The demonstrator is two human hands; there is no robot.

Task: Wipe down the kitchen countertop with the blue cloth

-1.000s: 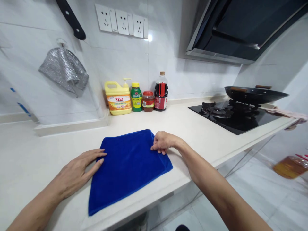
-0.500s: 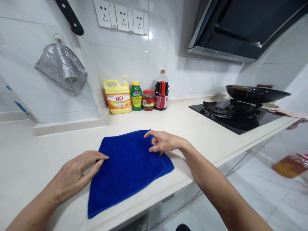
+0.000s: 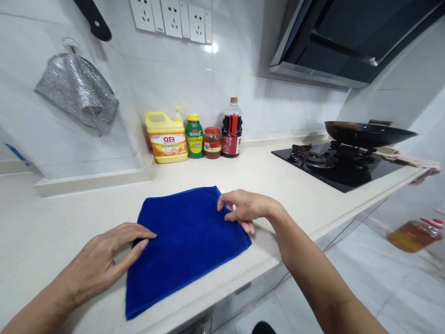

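Observation:
A blue cloth (image 3: 187, 241) lies flat on the white countertop, its front edge close to the counter's front edge. On the cloth's left edge rests my left hand (image 3: 107, 255), fingers stretched out and thumb apart from them. My right hand (image 3: 243, 208) is at the cloth's right edge with its fingers spread and slightly bent. The thumb and index finger are apart over the cloth, while the other fingers reach past its edge. Neither hand grips the cloth.
Along the wall stand a yellow detergent jug (image 3: 168, 139), a green bottle (image 3: 194, 137), a red-lidded jar (image 3: 212, 144) and a dark sauce bottle (image 3: 232, 130). A wok (image 3: 370, 134) sits on the gas stove (image 3: 323, 169). An oil jug (image 3: 415, 235) is on the floor.
My right hand has shifted slightly right along the cloth's edge. The cloth's right corner, folded or doubled before, now lies flatter. My left hand stays on the left edge.

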